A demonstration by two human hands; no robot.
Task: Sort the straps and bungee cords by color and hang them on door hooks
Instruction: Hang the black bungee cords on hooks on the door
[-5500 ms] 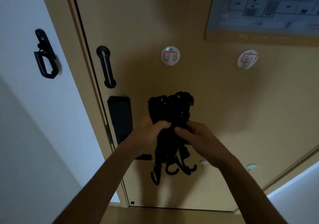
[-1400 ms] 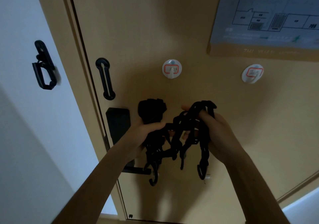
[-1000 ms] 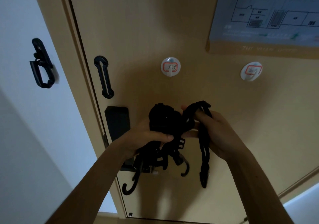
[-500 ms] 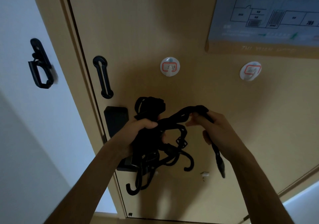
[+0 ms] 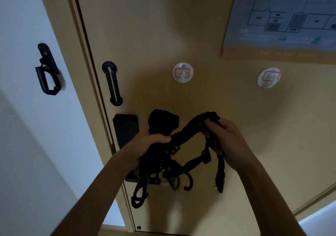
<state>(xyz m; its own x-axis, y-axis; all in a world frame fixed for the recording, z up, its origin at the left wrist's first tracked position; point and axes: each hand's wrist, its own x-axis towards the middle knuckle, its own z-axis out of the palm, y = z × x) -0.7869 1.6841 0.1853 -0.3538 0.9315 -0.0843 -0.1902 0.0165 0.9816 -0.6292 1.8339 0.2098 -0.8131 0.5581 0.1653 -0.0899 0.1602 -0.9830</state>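
Floor plan, far right on the door: the room number "101" is printed at its top edge. A second number to the right reads roughly "103" but is blurred. The smaller room numbers and the lines of print beneath the drawing are too small to read.

Tan strip below the floor plan: faint pale lettering reads approximately "TUI YUAN". The word after it cannot be made out.

Left hook: the red-bordered left label carries two handwritten characters. The second appears to be 色; the first is unclear.

Right hook: the red-bordered right label carries handwritten characters, which are illegible.
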